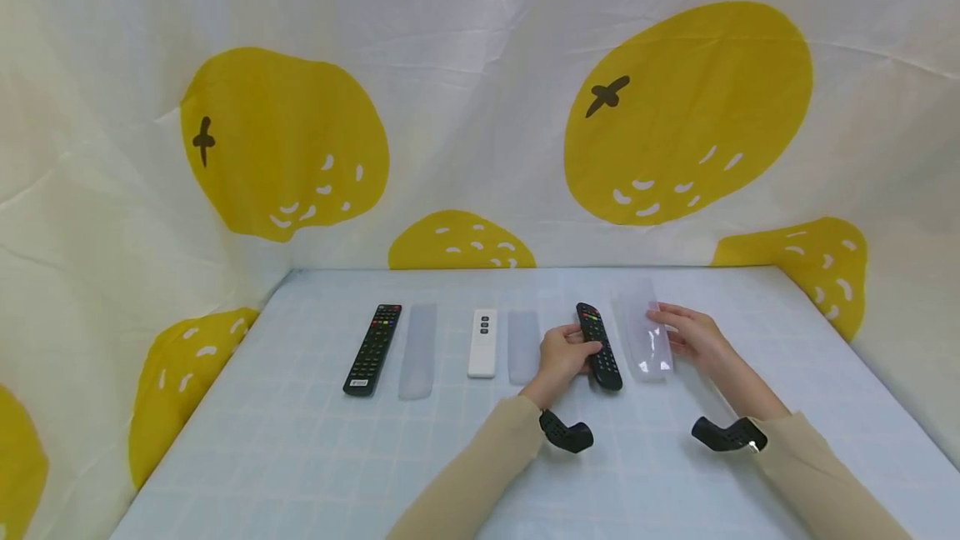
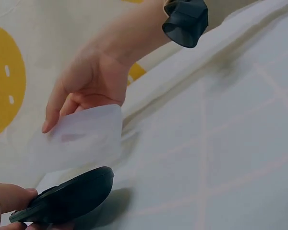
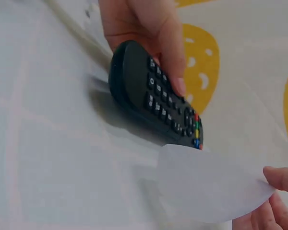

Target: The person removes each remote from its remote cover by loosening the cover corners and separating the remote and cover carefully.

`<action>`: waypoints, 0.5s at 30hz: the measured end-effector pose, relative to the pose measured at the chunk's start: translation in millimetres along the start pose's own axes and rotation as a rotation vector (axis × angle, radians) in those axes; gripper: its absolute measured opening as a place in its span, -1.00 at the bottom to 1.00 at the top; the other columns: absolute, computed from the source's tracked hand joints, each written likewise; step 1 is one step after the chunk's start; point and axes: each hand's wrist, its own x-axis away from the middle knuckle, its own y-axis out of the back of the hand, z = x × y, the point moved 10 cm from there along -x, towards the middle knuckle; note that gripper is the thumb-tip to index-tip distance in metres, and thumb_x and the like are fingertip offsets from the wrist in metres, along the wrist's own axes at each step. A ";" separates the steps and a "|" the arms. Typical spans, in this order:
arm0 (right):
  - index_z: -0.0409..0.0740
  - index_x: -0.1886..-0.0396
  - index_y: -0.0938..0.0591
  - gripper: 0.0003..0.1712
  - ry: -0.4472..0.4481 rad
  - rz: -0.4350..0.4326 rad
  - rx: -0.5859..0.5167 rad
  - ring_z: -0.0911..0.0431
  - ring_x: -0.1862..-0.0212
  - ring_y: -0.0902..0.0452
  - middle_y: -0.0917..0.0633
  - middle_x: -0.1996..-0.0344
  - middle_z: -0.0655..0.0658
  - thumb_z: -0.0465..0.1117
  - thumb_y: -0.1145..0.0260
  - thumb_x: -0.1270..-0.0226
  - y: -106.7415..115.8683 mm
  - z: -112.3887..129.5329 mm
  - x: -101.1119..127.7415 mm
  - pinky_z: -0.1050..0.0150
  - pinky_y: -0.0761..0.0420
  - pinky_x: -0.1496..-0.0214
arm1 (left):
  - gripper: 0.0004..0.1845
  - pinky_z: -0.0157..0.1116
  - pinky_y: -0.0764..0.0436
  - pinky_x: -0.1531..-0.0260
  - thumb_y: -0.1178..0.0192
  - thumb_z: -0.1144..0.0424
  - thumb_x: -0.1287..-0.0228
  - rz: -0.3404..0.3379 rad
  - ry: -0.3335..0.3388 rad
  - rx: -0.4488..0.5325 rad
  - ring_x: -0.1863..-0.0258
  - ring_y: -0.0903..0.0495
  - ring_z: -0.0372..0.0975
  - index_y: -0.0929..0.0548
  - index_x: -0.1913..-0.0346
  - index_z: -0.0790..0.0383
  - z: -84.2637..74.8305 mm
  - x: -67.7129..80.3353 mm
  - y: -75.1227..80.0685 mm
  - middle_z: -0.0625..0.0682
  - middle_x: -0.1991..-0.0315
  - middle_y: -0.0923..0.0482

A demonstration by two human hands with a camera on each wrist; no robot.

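My left hand (image 1: 564, 359) grips a black remote control (image 1: 598, 347) by its middle, thumb on the button side. In the right wrist view the remote (image 3: 144, 91) is tilted just above the table, its shadow beneath it. My right hand (image 1: 693, 335) pinches a clear plastic sleeve (image 1: 647, 340) by its right edge. The left wrist view shows this sleeve (image 2: 86, 136) raised beside the remote, apart from it. The sleeve's opening cannot be made out clearly.
Left of my hands, a white remote (image 1: 483, 343) lies beside a translucent sleeve (image 1: 523, 347). Further left, a longer black remote (image 1: 372, 350) lies beside another translucent sleeve (image 1: 417, 352). A fruit-patterned cloth (image 1: 480, 107) hangs behind the pale checked table (image 1: 285, 465).
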 end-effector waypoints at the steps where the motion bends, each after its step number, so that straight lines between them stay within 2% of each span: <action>1: -0.18 -0.51 -0.03 -0.06 -0.002 0.003 0.011 -0.09 -0.33 -0.22 -0.04 -0.52 -0.26 0.11 -0.22 -0.34 0.0 -2.8 0.7 0.32 -0.50 -0.18 | -0.55 -0.31 -0.70 0.41 -0.33 0.45 -0.08 -0.002 -0.002 -0.001 0.32 -0.73 -0.19 -0.55 -0.09 0.41 0.1 -0.9 -0.2 0.12 0.24 -0.73; 3: -0.20 -0.50 -0.07 -0.06 0.004 0.011 0.032 0.03 -0.15 -0.36 -0.13 -0.48 -0.28 0.11 -0.25 -0.32 0.4 -6.4 2.8 0.45 -0.52 0.07 | -0.54 -0.32 -0.69 0.42 -0.35 0.45 -0.07 -0.006 -0.011 -0.006 0.33 -0.73 -0.18 -0.56 -0.09 0.41 -0.6 -2.2 -1.2 0.13 0.25 -0.73; 5: -0.22 -0.49 -0.10 -0.06 0.013 0.020 0.050 0.15 0.02 -0.40 -0.20 -0.44 -0.28 0.10 -0.27 -0.30 0.3 -8.4 4.7 0.48 -0.51 0.21 | -0.53 -0.31 -0.69 0.42 -0.36 0.43 -0.07 -0.014 -0.024 -0.037 0.34 -0.73 -0.18 -0.56 -0.10 0.38 -0.7 -5.0 -3.1 0.12 0.26 -0.73; 7: -0.24 -0.48 -0.12 -0.06 0.019 0.031 0.062 0.24 0.12 -0.41 -0.24 -0.41 -0.29 0.09 -0.30 -0.28 -0.1 -9.8 5.4 0.48 -0.53 0.21 | -0.52 -0.33 -0.68 0.46 -0.38 0.41 -0.06 -0.024 -0.048 -0.092 0.38 -0.72 -0.19 -0.57 -0.10 0.37 -3.7 -6.3 -4.2 0.12 0.28 -0.73; 10: -0.28 -0.48 -0.11 -0.07 0.027 0.046 0.085 0.20 0.05 -0.45 -0.19 -0.44 -0.34 0.07 -0.28 -0.30 -1.2 -10.6 6.2 0.47 -0.56 0.18 | -0.49 -0.35 -0.66 0.53 -0.40 0.38 -0.05 -0.026 -0.098 -0.198 0.45 -0.70 -0.22 -0.57 -0.12 0.34 -8.6 -6.8 -6.6 0.09 0.33 -0.71; 12: -0.33 -0.46 -0.12 -0.09 0.042 0.056 0.086 0.22 0.07 -0.49 -0.36 -0.33 -0.37 0.03 -0.28 -0.31 -0.8 -10.9 5.9 0.44 -0.60 0.18 | -0.48 -0.36 -0.65 0.56 -0.41 0.37 -0.04 -0.025 -0.113 -0.247 0.48 -0.68 -0.24 -0.56 -0.13 0.34 -10.7 -5.6 -7.1 0.07 0.36 -0.69; 15: -0.39 -0.42 -0.18 -0.14 0.065 0.047 0.134 0.26 0.14 -0.54 -0.51 -0.19 -0.34 0.01 -0.27 -0.32 1.4 -10.5 6.6 0.38 -0.64 0.19 | -0.48 -0.38 -0.64 0.58 -0.41 0.37 -0.04 -0.028 -0.119 -0.296 0.51 -0.65 -0.26 -0.57 -0.12 0.34 -11.7 -4.8 -5.8 0.04 0.39 -0.65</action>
